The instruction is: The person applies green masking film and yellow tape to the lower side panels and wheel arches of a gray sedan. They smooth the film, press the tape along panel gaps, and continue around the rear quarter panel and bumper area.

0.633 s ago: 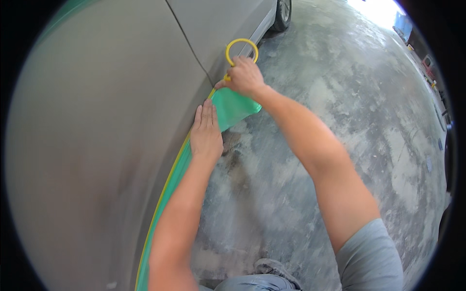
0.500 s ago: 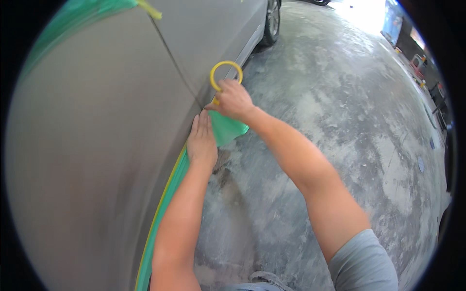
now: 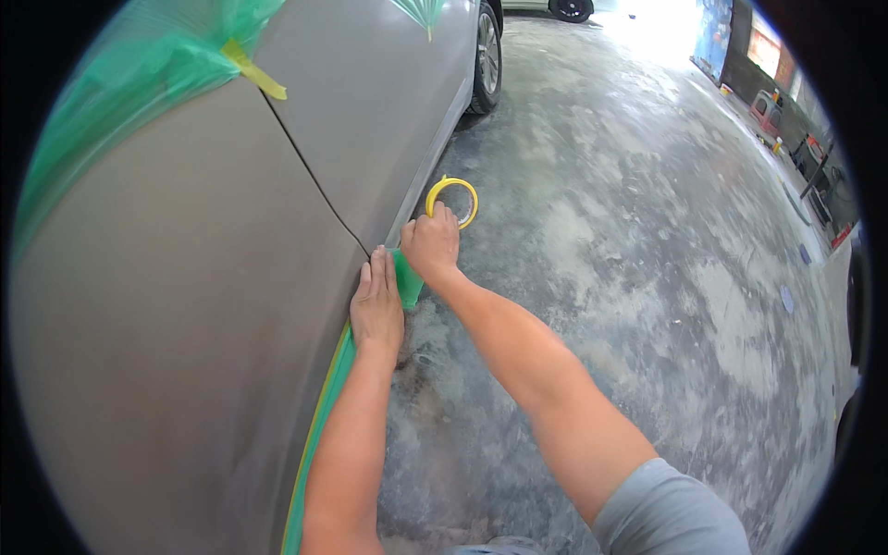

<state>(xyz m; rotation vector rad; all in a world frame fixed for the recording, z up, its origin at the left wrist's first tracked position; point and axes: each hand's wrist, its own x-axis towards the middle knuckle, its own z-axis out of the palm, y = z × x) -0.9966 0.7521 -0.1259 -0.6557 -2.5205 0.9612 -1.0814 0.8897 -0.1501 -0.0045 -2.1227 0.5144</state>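
Observation:
A roll of yellow masking tape [image 3: 473,198] is gripped in my right hand [image 3: 433,244], which is closed around its near side by the car's lower edge. Just nearer, my left hand [image 3: 376,305] lies flat with fingers stretched along the bottom of the grey car door [image 3: 203,305], close to the door seam. Green masking film [image 3: 407,280] shows between the two hands and hangs off the car's edge. Back toward me, a green strip with a yellow tape border [image 3: 319,425] runs along the sill beneath my left forearm.
Green film [image 3: 139,102] covers the car's upper part, held by a yellow tape piece [image 3: 254,69] near the seam. A car wheel [image 3: 487,60] stands farther ahead. Mottled grey concrete floor [image 3: 601,231] stretches to the right. Stools and clutter [image 3: 766,109] line the far right wall.
My view has tilted up, bringing more of the far floor and film into sight. The film between my hands shows less area, and the tape roll sits farther right of the car's edge.

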